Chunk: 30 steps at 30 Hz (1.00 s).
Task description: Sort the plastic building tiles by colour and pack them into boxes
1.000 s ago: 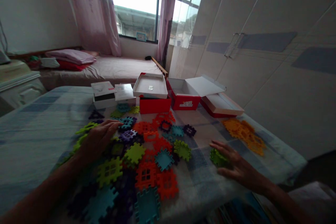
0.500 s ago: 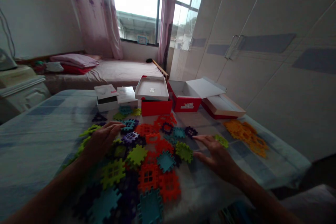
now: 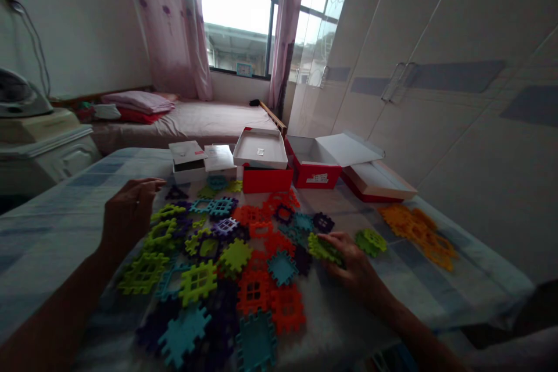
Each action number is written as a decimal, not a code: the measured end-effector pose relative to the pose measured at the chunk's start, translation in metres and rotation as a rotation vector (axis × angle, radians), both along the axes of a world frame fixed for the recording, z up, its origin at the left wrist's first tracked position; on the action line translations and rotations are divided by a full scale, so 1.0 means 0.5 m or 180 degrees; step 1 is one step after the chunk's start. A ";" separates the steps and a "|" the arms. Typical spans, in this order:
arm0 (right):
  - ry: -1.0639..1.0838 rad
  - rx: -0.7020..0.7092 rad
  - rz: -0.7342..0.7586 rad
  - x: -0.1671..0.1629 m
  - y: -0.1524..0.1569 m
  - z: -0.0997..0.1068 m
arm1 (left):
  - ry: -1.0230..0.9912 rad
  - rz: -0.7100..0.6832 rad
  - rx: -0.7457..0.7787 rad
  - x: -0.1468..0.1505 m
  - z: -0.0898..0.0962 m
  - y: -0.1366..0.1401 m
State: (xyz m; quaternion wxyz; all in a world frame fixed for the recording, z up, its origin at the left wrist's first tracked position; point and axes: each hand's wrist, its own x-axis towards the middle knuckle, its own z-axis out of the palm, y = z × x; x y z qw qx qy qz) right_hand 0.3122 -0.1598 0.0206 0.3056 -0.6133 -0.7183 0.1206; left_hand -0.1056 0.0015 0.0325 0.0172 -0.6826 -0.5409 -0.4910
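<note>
My right hand (image 3: 351, 261) pinches a lime-green toothed building tile (image 3: 322, 248) between thumb and fingers, at the right side of the spread pieces. My left hand (image 3: 128, 209) hovers at the left, fingers loosely stretched to the right, with nothing visible in them. Just past its fingertips lies a dark purple triangular piece (image 3: 176, 192). Between my hands, interlocking tiles lie in overlapping rows: lime-green tiles (image 3: 143, 273), orange-red tiles (image 3: 253, 290), turquoise tiles (image 3: 282, 267) and dark purple ones (image 3: 323, 222). A small green group (image 3: 370, 242) lies right of my right hand.
A yellow-orange pile of pieces (image 3: 418, 235) lies at the right. Along the back stand a white box (image 3: 188, 171), a red box with a lid on top (image 3: 267, 180), an open red box (image 3: 317, 177) and another box part (image 3: 379, 183). A checked cloth (image 3: 65, 215) covers the table.
My left hand has drawn back left from the turquoise tile, uncovering green pieces. My right hand has closed on the lime-green tile. The view has shifted slightly left.
</note>
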 end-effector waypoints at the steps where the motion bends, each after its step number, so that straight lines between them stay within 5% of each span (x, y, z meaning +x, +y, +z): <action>1: -0.0013 0.0095 -0.0145 0.017 0.004 0.006 | -0.0051 0.0113 -0.0111 -0.010 -0.007 0.010; 6: -0.0656 0.0579 -0.1133 0.145 0.058 0.019 | -0.0210 0.0559 -0.1035 -0.033 -0.032 0.036; 12: -0.1494 0.0096 -0.1235 0.229 0.122 -0.015 | -0.0055 0.0322 -0.1264 -0.011 -0.054 0.043; 16: -0.1275 0.0480 -0.0857 0.129 0.107 0.024 | -0.0008 0.0172 -0.1184 0.005 -0.063 0.049; 22: -0.0295 -0.0185 0.1089 -0.175 0.073 0.082 | -0.0015 0.0112 -0.1094 0.012 -0.064 0.048; 26: -0.0717 -0.0066 0.1256 -0.288 0.084 0.064 | 0.0006 0.0081 -0.1053 0.009 -0.064 0.047; 30: -0.0816 -0.0315 0.1252 -0.303 0.100 0.049 | 0.0023 0.0056 -0.1030 0.010 -0.066 0.048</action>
